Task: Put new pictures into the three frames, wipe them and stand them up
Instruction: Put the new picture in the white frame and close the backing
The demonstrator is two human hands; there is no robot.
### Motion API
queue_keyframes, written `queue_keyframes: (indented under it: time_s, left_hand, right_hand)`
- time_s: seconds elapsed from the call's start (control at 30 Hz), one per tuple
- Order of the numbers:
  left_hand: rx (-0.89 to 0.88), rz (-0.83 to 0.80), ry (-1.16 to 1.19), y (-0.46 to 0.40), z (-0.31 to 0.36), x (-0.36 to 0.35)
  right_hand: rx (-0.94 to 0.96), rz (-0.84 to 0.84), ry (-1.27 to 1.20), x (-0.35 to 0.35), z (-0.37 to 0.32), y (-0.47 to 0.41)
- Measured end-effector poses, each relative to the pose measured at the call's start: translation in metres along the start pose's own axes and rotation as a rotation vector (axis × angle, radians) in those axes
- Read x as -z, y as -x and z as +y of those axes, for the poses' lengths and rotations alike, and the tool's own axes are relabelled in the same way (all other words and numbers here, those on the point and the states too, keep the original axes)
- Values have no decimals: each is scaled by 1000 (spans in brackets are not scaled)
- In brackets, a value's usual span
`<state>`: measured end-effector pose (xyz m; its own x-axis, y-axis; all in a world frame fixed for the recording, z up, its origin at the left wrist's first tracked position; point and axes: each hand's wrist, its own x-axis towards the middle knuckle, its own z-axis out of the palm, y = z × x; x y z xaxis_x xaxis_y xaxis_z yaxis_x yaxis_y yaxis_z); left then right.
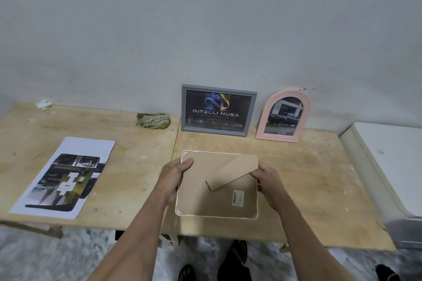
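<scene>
Third frame face down, centre of tabletop, backing up. Left hand gripping upper-left corner; right hand pinching stand flap. Two frames upright behind. Probably closing stage; next, seat backing, then flip and wipe.

Both forearms reach forward, the left hand and right hand each curled in a grip.

Soft, even, rather dim light falls from above, casting only faint shadows under the forearms. The tabletop bows at its left and right edges from wide-angle distortion. Detail is slightly smeared throughout; no glare shows.
</scene>
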<state>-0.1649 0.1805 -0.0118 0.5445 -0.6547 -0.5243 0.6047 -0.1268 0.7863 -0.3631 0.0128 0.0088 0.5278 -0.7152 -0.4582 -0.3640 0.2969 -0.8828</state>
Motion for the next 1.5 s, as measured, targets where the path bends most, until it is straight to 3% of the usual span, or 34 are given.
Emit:
queue_keyframes:
  time_s: [0.33, 0.53, 0.73, 1.03, 1.27, 1.37, 1.5]
  left_hand:
    - [-100, 25, -18, -1, 12, -8]
    - [-111, 43, -40, 0, 8, -1]
    - [-159, 25, -86, 2, 10, -9]
    - [-268, 185, -206, 6, 6, -17]
    - [-290, 227, -126, 15, 16, -42]
    - [-316, 278, -175, 21, 12, -58]
    - [-297, 223, -336, 29, 7, -72]
  right_hand:
    - [46, 12, -6, -4, -14, 10]
    - [69, -48, 116, -2, -17, 13]
    - [164, 43, 138, -10, -17, 20]
    - [192, 25, 188, -6, -30, 20]
    - [212, -40, 218, 17, -48, 25]
    - [168, -44, 211, 32, -43, 30]
    - [193, -12, 240, 46, -45, 35]
